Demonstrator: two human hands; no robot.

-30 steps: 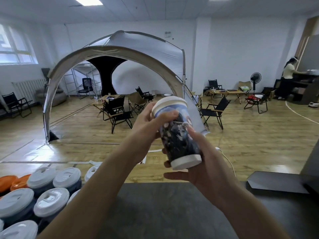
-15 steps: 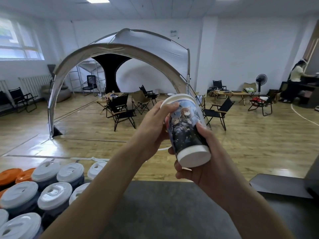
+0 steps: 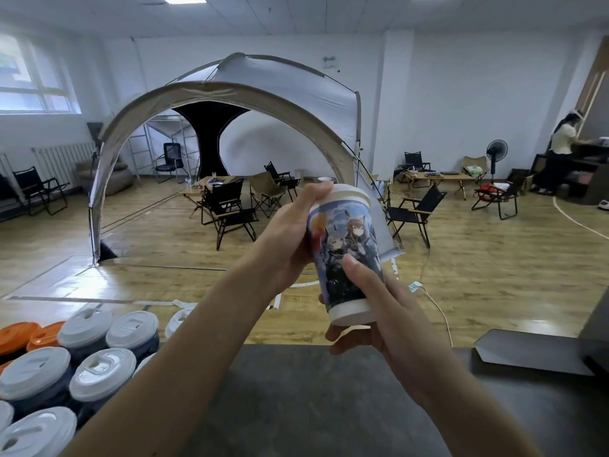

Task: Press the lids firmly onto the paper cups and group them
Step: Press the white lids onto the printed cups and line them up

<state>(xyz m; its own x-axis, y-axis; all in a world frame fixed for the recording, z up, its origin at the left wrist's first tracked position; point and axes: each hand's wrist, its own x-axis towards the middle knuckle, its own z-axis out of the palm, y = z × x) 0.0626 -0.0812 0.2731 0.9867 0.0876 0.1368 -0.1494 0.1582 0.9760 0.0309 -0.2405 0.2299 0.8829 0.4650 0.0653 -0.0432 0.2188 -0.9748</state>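
The paper cup (image 3: 350, 255) is held in the air above the worktop (image 3: 296, 407), between both hands. Since a second ago it has come more upright and turned, so its two printed figures now face the camera. The left hand (image 3: 286, 235) still grips the upper wall, thumb against the rim of the white lid (image 3: 347, 193). The right hand (image 3: 392, 321) clasps the base from below, and its thumb now lies on the printed front rather than on the side. The lidded cups (image 3: 131, 328) stay grouped down to the left of the left hand, beside orange lids (image 3: 19, 334).
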